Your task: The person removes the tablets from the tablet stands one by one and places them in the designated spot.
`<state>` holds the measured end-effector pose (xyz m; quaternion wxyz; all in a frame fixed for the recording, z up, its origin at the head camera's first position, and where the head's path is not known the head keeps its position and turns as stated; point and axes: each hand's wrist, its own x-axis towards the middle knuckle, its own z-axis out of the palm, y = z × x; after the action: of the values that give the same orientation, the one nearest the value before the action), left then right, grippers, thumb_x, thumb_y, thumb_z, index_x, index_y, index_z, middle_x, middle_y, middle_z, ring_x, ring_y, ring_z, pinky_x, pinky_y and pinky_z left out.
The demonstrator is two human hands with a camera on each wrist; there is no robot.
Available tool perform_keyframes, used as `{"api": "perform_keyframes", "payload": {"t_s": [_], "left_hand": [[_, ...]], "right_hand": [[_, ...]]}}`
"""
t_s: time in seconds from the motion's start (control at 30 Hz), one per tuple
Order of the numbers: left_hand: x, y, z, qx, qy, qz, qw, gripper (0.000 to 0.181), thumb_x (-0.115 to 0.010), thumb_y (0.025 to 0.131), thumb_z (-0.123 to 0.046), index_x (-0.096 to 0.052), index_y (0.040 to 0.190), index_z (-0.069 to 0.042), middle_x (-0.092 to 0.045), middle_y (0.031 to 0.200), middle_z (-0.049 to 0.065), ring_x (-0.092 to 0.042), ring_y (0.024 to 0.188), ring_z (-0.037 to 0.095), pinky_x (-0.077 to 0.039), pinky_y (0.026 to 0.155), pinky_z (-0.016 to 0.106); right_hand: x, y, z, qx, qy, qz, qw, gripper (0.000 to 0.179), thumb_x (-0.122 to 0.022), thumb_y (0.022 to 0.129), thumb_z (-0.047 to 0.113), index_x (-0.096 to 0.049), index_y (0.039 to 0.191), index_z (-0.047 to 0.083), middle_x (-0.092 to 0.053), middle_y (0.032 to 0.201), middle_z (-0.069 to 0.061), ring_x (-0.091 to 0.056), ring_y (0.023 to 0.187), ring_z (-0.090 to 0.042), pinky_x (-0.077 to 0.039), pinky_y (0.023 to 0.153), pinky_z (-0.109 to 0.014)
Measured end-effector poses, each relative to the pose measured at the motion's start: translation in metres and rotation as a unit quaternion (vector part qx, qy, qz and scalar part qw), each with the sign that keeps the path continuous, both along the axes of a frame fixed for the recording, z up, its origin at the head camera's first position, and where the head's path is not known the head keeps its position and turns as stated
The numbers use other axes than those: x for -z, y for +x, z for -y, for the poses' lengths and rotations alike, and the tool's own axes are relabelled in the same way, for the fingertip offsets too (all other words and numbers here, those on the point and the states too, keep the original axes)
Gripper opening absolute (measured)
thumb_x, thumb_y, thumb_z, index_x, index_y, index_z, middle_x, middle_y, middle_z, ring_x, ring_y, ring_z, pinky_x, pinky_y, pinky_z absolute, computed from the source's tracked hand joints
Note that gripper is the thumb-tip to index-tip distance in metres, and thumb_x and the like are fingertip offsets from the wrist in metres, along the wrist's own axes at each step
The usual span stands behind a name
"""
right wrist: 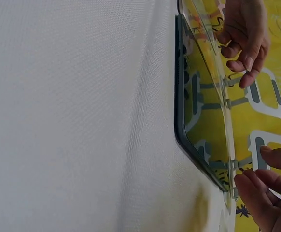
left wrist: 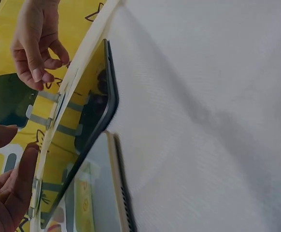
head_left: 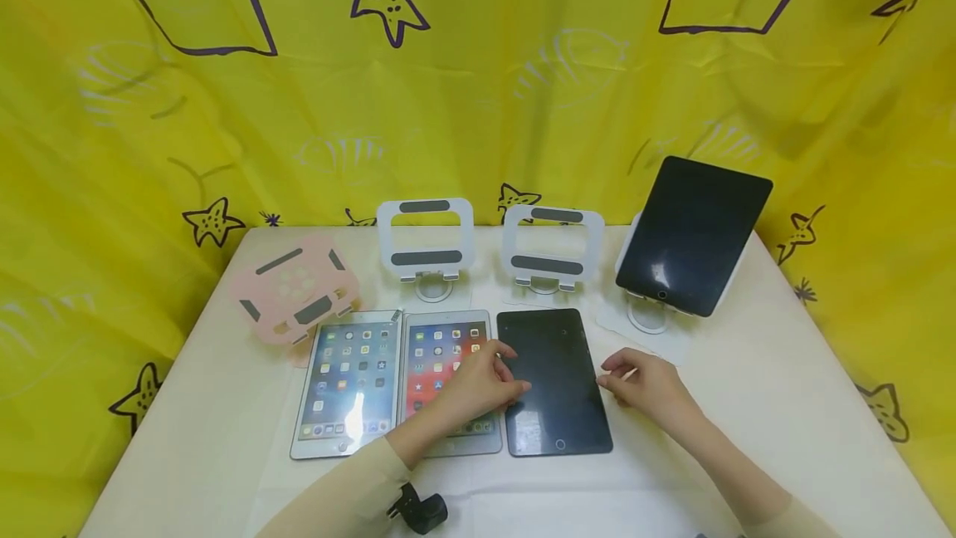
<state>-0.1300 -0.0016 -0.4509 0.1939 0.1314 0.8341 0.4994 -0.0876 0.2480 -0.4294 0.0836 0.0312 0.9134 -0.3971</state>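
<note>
A black tablet [head_left: 548,405] lies flat on the white table, its screen dark. My left hand [head_left: 481,376] hovers over its left edge, thumb and fingers apart and bent loosely. At the right edge of the same tablet is my right hand [head_left: 648,388], fingertips close to the rim. Nothing shows between the fingers of either hand. Left of the black tablet lie a tablet with a red and blue screen [head_left: 426,355], partly covered by my left arm, and a white tablet with a light blue screen [head_left: 351,380].
Behind stand two white tablet stands [head_left: 463,239] [head_left: 596,243] and, at the left, a pink stand [head_left: 269,289]. Another black tablet [head_left: 695,231] leans on a stand at the right. A black plug-like object [head_left: 423,513] lies near the front, and a yellow curtain [head_left: 463,123] hangs behind the table.
</note>
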Motion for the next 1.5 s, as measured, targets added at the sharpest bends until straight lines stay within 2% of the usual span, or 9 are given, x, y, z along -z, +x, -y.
{"api": "perform_keyframes", "payload": {"t_s": [0.2, 0.37, 0.47, 0.57, 0.7, 0.8, 1.03, 1.37, 1.5], "left_hand": [[-0.003, -0.003, -0.008, 0.004, 0.033, -0.021, 0.9992, 0.049, -0.076, 0.077, -0.016, -0.054, 0.118, 0.000, -0.061, 0.076, 0.000, -0.058, 0.058, 0.009, -0.049, 0.052, 0.023], [-0.004, -0.007, -0.013, 0.023, 0.074, -0.027, 0.9966, 0.052, -0.076, 0.079, -0.020, -0.052, 0.122, -0.003, -0.063, 0.089, 0.003, -0.063, 0.072, 0.007, -0.052, 0.059, 0.022], [-0.004, -0.009, -0.015, 0.044, 0.096, -0.036, 0.9938, 0.052, -0.076, 0.080, -0.021, -0.052, 0.124, -0.004, -0.064, 0.098, 0.007, -0.063, 0.080, 0.008, -0.052, 0.066, 0.021], [-0.004, -0.013, -0.017, 0.057, 0.122, -0.056, 0.9894, 0.052, -0.077, 0.079, -0.017, -0.053, 0.123, -0.002, -0.063, 0.103, 0.012, -0.063, 0.083, 0.012, -0.051, 0.070, 0.020], [-0.005, -0.018, -0.022, 0.058, 0.156, -0.105, 0.9803, 0.055, -0.081, 0.074, -0.012, -0.055, 0.121, -0.002, -0.063, 0.104, 0.018, -0.064, 0.082, 0.019, -0.053, 0.071, 0.021], [-0.005, -0.022, -0.026, 0.059, 0.176, -0.141, 0.9725, 0.060, -0.083, 0.070, -0.008, -0.054, 0.121, -0.001, -0.063, 0.104, 0.021, -0.065, 0.083, 0.023, -0.053, 0.073, 0.021], [-0.005, -0.035, -0.040, 0.069, 0.194, -0.184, 0.9612, 0.071, -0.087, 0.062, -0.006, -0.052, 0.124, -0.002, -0.063, 0.110, 0.019, -0.064, 0.096, 0.028, -0.052, 0.082, 0.022], [-0.015, -0.056, -0.063, 0.072, 0.158, -0.147, 0.9737, 0.078, -0.085, 0.069, -0.014, -0.044, 0.135, -0.005, -0.057, 0.125, 0.010, -0.060, 0.111, 0.024, -0.049, 0.093, 0.028], [-0.020, -0.067, -0.072, 0.068, 0.154, -0.133, 0.9767, 0.079, -0.084, 0.071, -0.015, -0.042, 0.138, -0.006, -0.054, 0.129, 0.012, -0.057, 0.115, 0.025, -0.047, 0.096, 0.027]], "right_hand": [[0.004, 0.001, 0.000, 0.058, 0.012, -0.068, 0.9960, 0.035, -0.078, 0.077, 0.021, -0.066, 0.104, 0.002, -0.067, 0.080, -0.003, -0.063, 0.064, -0.008, -0.047, 0.058, -0.021], [0.010, 0.002, -0.001, 0.105, 0.027, -0.144, 0.9836, 0.034, -0.081, 0.074, 0.022, -0.069, 0.101, 0.004, -0.068, 0.077, -0.003, -0.059, 0.066, 0.000, -0.045, 0.062, -0.015], [0.013, 0.002, -0.001, 0.132, 0.001, -0.187, 0.9735, 0.036, -0.083, 0.072, 0.019, -0.069, 0.102, 0.004, -0.068, 0.080, -0.006, -0.056, 0.068, 0.007, -0.045, 0.063, -0.009], [0.018, 0.000, -0.002, 0.134, -0.037, -0.261, 0.9553, 0.042, -0.085, 0.065, 0.007, -0.068, 0.104, 0.001, -0.068, 0.085, -0.012, -0.056, 0.069, 0.010, -0.046, 0.063, -0.005], [0.022, -0.008, -0.006, 0.086, -0.077, -0.387, 0.9147, 0.060, -0.086, 0.050, -0.011, -0.066, 0.106, -0.006, -0.066, 0.087, -0.018, -0.060, 0.073, 0.005, -0.049, 0.066, -0.007], [0.022, -0.014, -0.009, 0.063, -0.091, -0.434, 0.8940, 0.070, -0.085, 0.043, -0.017, -0.063, 0.109, -0.009, -0.064, 0.088, -0.021, -0.062, 0.077, 0.003, -0.051, 0.068, -0.010], [0.017, -0.024, -0.014, 0.093, -0.070, -0.435, 0.8930, 0.071, -0.083, 0.048, -0.019, -0.059, 0.115, -0.010, -0.062, 0.092, -0.023, -0.059, 0.080, 0.009, -0.049, 0.068, -0.008], [0.013, -0.034, -0.032, 0.127, -0.029, -0.458, 0.8793, 0.075, -0.088, 0.051, -0.008, -0.056, 0.120, -0.009, -0.061, 0.102, -0.025, -0.052, 0.087, 0.009, -0.040, 0.081, -0.004], [0.009, -0.038, -0.039, 0.162, -0.023, -0.436, 0.8849, 0.075, -0.086, 0.056, -0.008, -0.054, 0.123, -0.008, -0.059, 0.107, -0.025, -0.050, 0.088, 0.008, -0.039, 0.081, -0.003]]}}
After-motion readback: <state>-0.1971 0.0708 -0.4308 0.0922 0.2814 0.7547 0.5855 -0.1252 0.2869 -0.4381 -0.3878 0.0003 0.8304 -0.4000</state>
